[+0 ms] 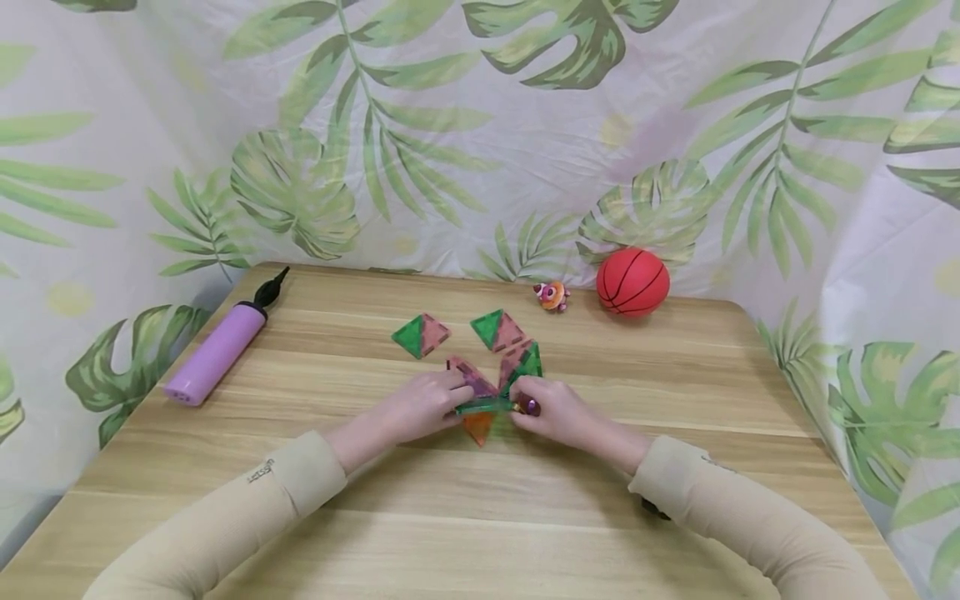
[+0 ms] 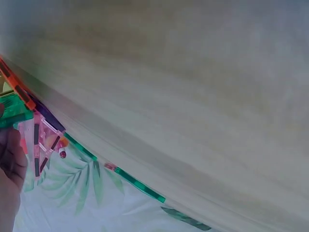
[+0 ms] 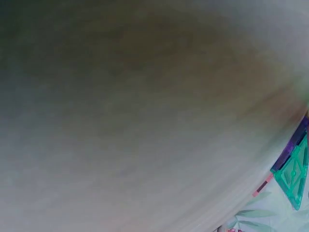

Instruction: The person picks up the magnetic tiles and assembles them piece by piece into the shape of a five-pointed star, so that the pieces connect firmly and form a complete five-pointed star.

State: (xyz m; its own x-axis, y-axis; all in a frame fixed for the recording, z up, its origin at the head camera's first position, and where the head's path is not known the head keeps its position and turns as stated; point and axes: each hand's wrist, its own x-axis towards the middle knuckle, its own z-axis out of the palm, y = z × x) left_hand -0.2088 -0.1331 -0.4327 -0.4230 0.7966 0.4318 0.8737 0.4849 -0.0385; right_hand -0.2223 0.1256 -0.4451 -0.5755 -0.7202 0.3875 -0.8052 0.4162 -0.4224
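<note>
Translucent magnetic tiles lie joined in front of me in the head view. My left hand (image 1: pixel 431 404) pinches the left end of a green magnetic tile (image 1: pixel 483 406), which is seen nearly edge-on; the left wrist view shows the green tile (image 2: pixel 17 110) at the fingertips. At its other end, my right hand (image 1: pixel 551 408) curls its fingers, with a purple piece (image 1: pixel 529 405) showing at them. An orange triangle tile (image 1: pixel 478 427) points toward me below the green one. Behind the hands stand a pink tile (image 1: pixel 512 360) and a green triangle tile (image 1: pixel 532 360), tilted up, beside a purple tile (image 1: pixel 477 383).
Two flat green-and-pink tile pairs lie farther back, one left (image 1: pixel 422 335) and one nearer the middle (image 1: pixel 498 330). A purple hand pump (image 1: pixel 221 350) lies at the left edge. A small toy figure (image 1: pixel 552 296) and a red ball (image 1: pixel 633 282) are at the back right.
</note>
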